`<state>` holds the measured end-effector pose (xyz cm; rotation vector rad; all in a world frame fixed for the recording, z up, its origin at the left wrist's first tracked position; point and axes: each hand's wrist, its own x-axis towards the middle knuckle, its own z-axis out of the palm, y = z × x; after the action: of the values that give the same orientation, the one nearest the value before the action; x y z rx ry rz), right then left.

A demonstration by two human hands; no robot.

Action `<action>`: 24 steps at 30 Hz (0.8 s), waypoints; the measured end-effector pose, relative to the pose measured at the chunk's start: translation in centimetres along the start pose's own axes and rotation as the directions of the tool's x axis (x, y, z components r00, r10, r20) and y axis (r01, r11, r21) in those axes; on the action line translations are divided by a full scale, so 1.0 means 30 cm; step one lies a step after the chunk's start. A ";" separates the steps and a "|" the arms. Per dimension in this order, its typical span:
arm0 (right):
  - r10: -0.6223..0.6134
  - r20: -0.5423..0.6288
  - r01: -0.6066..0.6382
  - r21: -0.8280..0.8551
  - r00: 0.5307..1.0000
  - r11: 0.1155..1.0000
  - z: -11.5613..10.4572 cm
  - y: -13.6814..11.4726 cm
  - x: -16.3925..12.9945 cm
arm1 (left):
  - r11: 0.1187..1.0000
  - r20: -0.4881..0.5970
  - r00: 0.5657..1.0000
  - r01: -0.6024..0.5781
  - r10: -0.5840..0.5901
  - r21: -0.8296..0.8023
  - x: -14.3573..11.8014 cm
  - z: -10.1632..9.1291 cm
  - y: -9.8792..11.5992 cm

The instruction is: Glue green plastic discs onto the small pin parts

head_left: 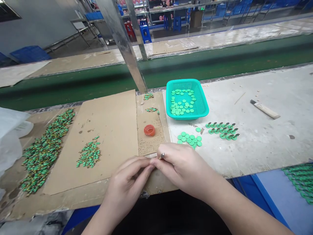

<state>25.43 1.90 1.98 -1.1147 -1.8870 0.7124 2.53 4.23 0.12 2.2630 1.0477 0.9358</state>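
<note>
Head view: whatever you have pinched between your fingertips is too small to make out, so a slip near the bench edge could drop it into your lap or the dark gap below, and a sideways nudge of your right wrist could scatter the loose pile of flat green round discs (190, 139) lying just beyond your knuckles. Your left hand (128, 182) is curled narrow, thumb and forefinger closed to a pinch that meets the right fingertips; what sits inside it I cannot tell. Your right hand (182, 168) is closed around a thin metal-tipped pen-like tool (162, 155), tip poking up past the fingers. Both hands hover over the near edge of the brown cardboard sheet (110, 130), close to the small orange round cap (149, 130). The teal plastic mesh basket (202, 107) of discs stands well apart behind.
</note>
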 end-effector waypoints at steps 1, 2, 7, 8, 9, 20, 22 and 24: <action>0.004 0.008 -0.004 -0.004 1.000 1.000 0.001 0.001 0.000 | 1.000 0.001 1.000 0.000 0.000 -0.001 -0.001 0.000 0.001; 0.004 0.014 -0.004 -0.007 1.000 1.000 0.002 0.002 0.000 | 1.000 0.003 1.000 -0.001 0.001 -0.002 -0.001 -0.001 0.002; -0.012 0.009 0.012 -0.004 1.000 1.000 0.001 0.002 0.006 | 1.000 -0.004 1.000 -0.010 0.010 0.000 0.003 -0.002 0.007; -0.016 0.001 0.016 -0.005 1.000 1.000 -0.001 0.002 0.007 | 1.000 -0.005 1.000 -0.010 0.010 0.000 0.004 -0.003 0.007; -0.016 -0.013 0.016 -0.008 1.000 1.000 -0.003 0.002 0.008 | 1.000 -0.003 1.000 -0.009 0.009 0.000 0.004 -0.003 0.007; 0.028 0.010 -0.028 -0.011 1.000 1.000 0.008 0.013 0.007 | 1.000 0.009 1.000 0.004 -0.004 -0.002 0.005 0.001 0.004; 0.009 -0.003 -0.009 -0.020 1.000 1.000 0.007 0.007 0.011 | 1.000 0.007 1.000 0.011 -0.011 -0.006 0.007 0.001 0.007; 0.003 -0.009 -0.003 -0.022 1.000 1.000 0.006 0.002 0.016 | 1.000 0.007 1.000 0.023 -0.023 -0.008 0.008 0.001 0.010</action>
<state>25.18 2.34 2.01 -1.1330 -1.8904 0.6893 2.79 4.24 0.39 2.2412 1.0633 0.9206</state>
